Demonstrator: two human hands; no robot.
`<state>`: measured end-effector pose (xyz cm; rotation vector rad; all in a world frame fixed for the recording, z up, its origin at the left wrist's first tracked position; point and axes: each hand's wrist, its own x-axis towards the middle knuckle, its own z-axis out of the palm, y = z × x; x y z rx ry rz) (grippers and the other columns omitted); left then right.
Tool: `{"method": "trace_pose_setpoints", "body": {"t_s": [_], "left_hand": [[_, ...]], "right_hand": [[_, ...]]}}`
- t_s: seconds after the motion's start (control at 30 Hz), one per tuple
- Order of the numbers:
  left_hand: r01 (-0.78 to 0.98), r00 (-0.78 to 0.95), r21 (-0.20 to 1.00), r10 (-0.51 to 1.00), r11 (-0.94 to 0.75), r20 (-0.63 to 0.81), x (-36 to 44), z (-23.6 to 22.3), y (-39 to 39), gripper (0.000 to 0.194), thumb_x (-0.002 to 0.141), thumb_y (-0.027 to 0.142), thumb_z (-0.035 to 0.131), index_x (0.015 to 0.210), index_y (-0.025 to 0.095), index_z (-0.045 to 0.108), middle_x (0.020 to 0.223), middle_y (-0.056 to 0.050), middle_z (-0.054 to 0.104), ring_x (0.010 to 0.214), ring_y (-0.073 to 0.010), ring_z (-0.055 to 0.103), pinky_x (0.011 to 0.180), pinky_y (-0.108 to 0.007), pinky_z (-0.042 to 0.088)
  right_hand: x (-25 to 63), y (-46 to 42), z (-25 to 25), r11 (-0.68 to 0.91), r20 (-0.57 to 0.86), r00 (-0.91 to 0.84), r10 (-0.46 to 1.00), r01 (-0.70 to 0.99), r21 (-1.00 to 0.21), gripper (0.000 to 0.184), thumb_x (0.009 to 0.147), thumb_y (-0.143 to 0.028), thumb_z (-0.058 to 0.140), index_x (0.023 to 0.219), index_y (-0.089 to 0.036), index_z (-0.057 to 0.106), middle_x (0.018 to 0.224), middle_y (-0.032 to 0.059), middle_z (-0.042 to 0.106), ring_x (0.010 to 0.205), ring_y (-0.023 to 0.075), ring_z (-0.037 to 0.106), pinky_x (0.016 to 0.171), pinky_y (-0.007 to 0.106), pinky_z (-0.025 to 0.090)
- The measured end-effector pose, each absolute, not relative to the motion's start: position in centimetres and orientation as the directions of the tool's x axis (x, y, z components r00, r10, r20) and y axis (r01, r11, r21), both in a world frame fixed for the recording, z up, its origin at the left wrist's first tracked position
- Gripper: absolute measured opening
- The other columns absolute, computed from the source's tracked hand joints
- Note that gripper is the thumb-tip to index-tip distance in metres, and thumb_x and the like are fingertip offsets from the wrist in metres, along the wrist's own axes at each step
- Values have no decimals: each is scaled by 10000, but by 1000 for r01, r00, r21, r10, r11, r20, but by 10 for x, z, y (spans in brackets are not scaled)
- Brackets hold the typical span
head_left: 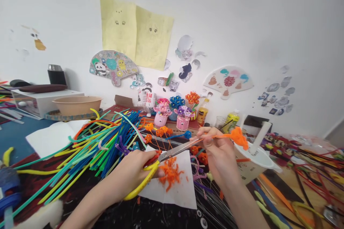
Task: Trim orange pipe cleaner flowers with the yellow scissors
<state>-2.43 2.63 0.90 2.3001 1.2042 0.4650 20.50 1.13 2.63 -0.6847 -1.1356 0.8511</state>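
My left hand (139,171) is closed round the handles of a pair of scissors (172,153), yellow and red at the grip, with the blades pointing right. Between the fingers of my right hand (219,154) is an orange pipe-cleaner flower (238,137), its fuzzy bloom out to the right and its stem running left toward the scissor tips. Whether the blades touch the stem, I cannot tell. Below both hands, a heap of orange fuzz clippings (172,173) lies on a white paper sheet (182,195).
Loose pipe cleaners (107,146) in many colours spread over the table's left side. Small pots of fuzzy flowers (182,121) stand at the back beside a drink bottle (202,112). A white-lidded tub (258,161) is right of my right hand. Wire stems (212,195) lie near the front.
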Motion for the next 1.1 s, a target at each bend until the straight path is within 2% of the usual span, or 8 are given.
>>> {"method": "trace_pose_setpoints", "body": {"t_s": [0.3,0.77,0.97,1.1], "left_hand": [[689,529,552,847,-470,61,-25,4,29,421,804,583,526,635,212,420,566,56,385,511,-107,289,484,-230,189],[667,516,599,855,-443,57,-26,-1,31,385,768,517,571,585,190,481,551,47,443,498,-93,302,464,-222,182],[628,515,640,853,-442,85,-25,-3,34,430,789,583,498,611,192,503,550,39,447,516,-107,343,478,-216,231],[548,528,733,847,-403,70,-28,-3,31,373,870,529,409,708,199,469,629,42,455,562,-110,365,513,-214,284]], "right_hand": [[203,10,28,523,488,198,850,-209,-827,305,730,-411,764,618,-191,586,846,-8,582,701,162,649,743,327,493],[203,10,27,522,486,204,850,-203,-828,290,725,-416,765,625,-198,601,839,4,585,726,181,638,762,359,491],[204,11,28,537,497,216,840,-203,-819,289,728,-415,761,622,-198,603,837,9,594,779,187,619,772,355,488],[208,14,26,510,472,219,854,-177,-842,273,727,-418,758,640,-192,632,849,22,615,815,207,629,788,364,485]]}}
